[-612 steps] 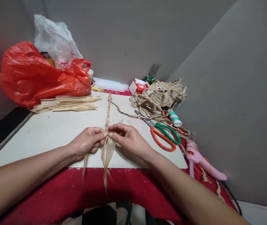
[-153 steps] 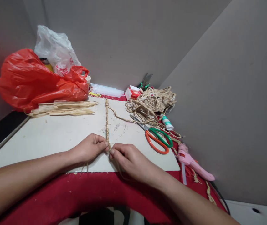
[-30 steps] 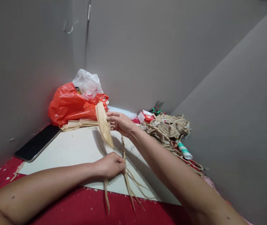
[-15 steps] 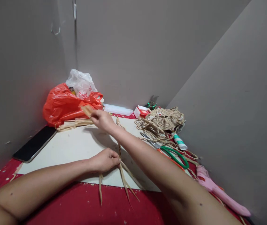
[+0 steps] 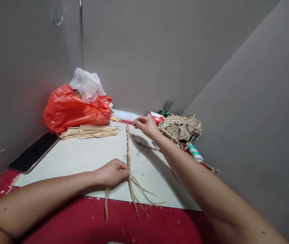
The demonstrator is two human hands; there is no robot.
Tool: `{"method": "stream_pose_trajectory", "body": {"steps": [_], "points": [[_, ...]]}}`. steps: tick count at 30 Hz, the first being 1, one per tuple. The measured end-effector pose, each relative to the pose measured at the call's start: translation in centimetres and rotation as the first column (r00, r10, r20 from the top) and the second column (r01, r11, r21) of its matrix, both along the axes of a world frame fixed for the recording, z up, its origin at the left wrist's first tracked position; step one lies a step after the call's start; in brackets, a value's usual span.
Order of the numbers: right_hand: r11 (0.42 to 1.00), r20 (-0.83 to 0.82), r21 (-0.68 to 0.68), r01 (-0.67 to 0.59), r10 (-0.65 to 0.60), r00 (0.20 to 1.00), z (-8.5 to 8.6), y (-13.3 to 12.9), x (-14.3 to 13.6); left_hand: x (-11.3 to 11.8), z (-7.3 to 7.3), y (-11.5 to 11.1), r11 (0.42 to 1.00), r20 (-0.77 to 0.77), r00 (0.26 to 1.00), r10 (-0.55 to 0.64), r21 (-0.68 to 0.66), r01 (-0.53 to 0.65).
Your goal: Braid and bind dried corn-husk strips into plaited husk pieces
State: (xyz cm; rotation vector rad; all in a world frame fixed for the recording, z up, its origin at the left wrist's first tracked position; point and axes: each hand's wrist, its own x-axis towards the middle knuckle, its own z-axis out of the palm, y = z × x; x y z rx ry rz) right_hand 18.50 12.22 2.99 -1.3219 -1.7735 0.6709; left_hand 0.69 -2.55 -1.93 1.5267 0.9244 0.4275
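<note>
My left hand (image 5: 115,173) rests on the white board, its thumb and fingertips pinched on a narrow braid (image 5: 128,145) of pale dried plant strips. The braid runs straight away from me, and its loose strip ends (image 5: 134,200) fan out below the fingers over the board's near edge. Another strip end (image 5: 106,203) hangs below my left wrist. My right hand (image 5: 148,127) is raised past the braid's far end, fingertips drawn together; what they hold, if anything, I cannot make out. A bundle of flat pale strips (image 5: 90,132) lies at the board's far left.
The white board (image 5: 83,159) lies on a red surface (image 5: 83,220) littered with scraps. A black phone (image 5: 34,152), a red plastic bag (image 5: 75,112) and a white bag (image 5: 87,84) are at left. Coiled twine (image 5: 181,127) and a white-green tube (image 5: 195,152) sit at right, before grey walls.
My right hand has moved right, from above the strip bundle to beyond the braid; the pale strip it held no longer shows. My left hand keeps its pinch. The view has shifted slightly.
</note>
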Motion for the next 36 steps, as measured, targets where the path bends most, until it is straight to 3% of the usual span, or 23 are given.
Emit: {"method": "stream_pose_trajectory", "body": {"steps": [3, 6, 14, 20, 29, 32, 36], "points": [[0.984, -0.037, -0.132, 0.117, -0.123, 0.992, -0.4, 0.4, 3.0, 0.0, 0.0, 0.1, 1.000, -0.011, 1.000, -0.004, 0.006, 0.004], [0.968, 0.026, -0.188, 0.165, -0.163, 0.986, -1.4, 0.6, 4.1, 0.0, 0.0, 0.2, 1.000, -0.028, 1.000, -0.010, 0.026, 0.011], [0.976, 0.214, -0.183, 0.121, -0.081, 0.973, -4.0, 2.2, 0.9, 0.0, 0.0, 0.0, 1.000, -0.008, 1.000, 0.004, -0.002, -0.004], [0.944, 0.352, -0.255, 0.209, -0.111, 0.930, -4.7, 4.0, -1.3, 0.2, 0.9, -0.2, 0.999, -0.015, 0.998, 0.053, -0.006, -0.053], [0.943, 0.084, -0.161, 0.290, -0.280, 0.956, -5.8, 5.7, -1.4, 0.4, -0.6, 2.1, 0.970, -0.011, 0.971, 0.238, -0.043, -0.238], [0.959, -0.044, -0.066, 0.275, -0.278, 0.960, -4.8, 5.7, -1.0, 0.3, 0.1, 2.8, 0.960, 0.035, 0.960, 0.277, -0.048, -0.275], [0.971, -0.181, 0.040, 0.237, -0.226, 0.957, -2.6, 5.2, 0.9, -0.1, 2.2, 3.4, 0.958, 0.116, 0.952, 0.283, 0.002, -0.285]]}}
